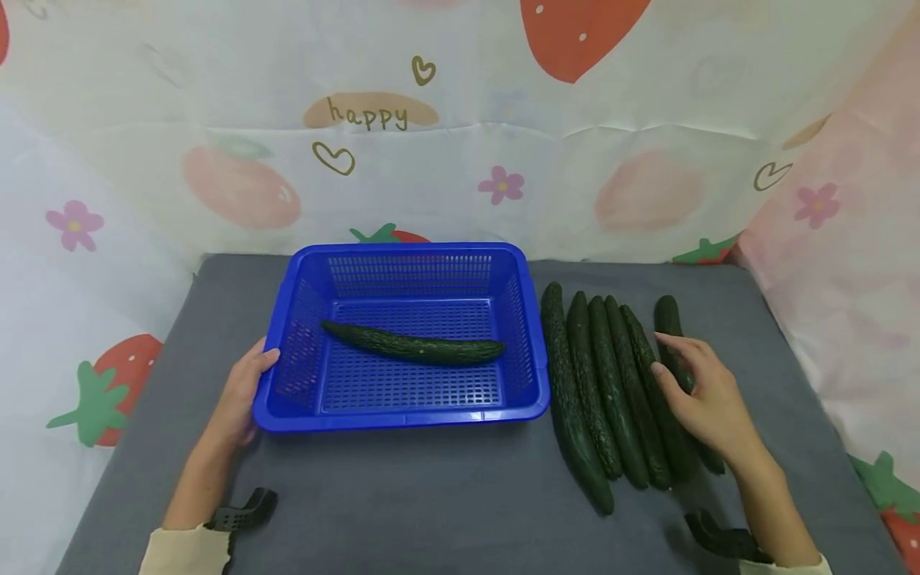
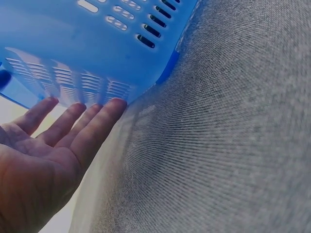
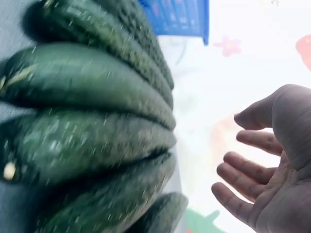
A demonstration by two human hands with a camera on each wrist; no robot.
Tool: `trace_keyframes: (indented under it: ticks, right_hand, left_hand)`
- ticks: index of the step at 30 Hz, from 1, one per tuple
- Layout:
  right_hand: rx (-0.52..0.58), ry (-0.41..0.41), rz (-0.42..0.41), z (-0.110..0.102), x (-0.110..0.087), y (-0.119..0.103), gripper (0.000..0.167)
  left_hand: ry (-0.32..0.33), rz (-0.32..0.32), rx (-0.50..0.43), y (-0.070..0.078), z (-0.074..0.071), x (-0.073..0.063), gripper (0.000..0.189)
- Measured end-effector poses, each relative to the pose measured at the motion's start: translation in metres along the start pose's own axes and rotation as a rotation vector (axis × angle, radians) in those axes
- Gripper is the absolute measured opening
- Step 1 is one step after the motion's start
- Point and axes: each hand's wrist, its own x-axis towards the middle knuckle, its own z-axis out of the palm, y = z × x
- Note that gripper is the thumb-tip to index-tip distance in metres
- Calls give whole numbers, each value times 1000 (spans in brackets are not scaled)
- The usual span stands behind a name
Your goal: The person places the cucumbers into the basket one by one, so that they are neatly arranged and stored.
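Observation:
A blue plastic basket (image 1: 402,419) with slotted walls stands on the left half of the table. One long dark green cucumber (image 1: 413,345) lies across its floor. My left hand (image 1: 240,391) holds the basket's left side, thumb over the rim; in the left wrist view its fingers (image 2: 97,126) reach against the outer wall. To the right of the basket, several cucumbers (image 1: 614,391) lie side by side, pointing away from me. Above the rightmost cucumber (image 1: 668,315) hovers my right hand (image 1: 707,399), its fingers spread and nothing in its grasp.
Grey cloth covers the table (image 1: 431,495). A white printed curtain (image 1: 460,184) with fruit, flowers and hearts hangs behind the table's far edge and along both sides. Dark wrist mounts (image 1: 247,511) sit at the cuffs of both sleeves.

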Motion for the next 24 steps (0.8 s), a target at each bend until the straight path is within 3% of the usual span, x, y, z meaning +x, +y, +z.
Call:
trace_keyframes:
  ticks: [9,15,24]
  right_hand:
    - [-74,-32,130,-5,-21,30,51]
    - [-126,-78,181,-5,-42,48,55]
    - [-157,-179,229,-3,-32,50,62]
  left_hand:
    - [19,-28,45,1,1,-1,39]
    - [-5,-27,53,-1,3,2,35]
    - [11,-22,45,2,1,1,41]
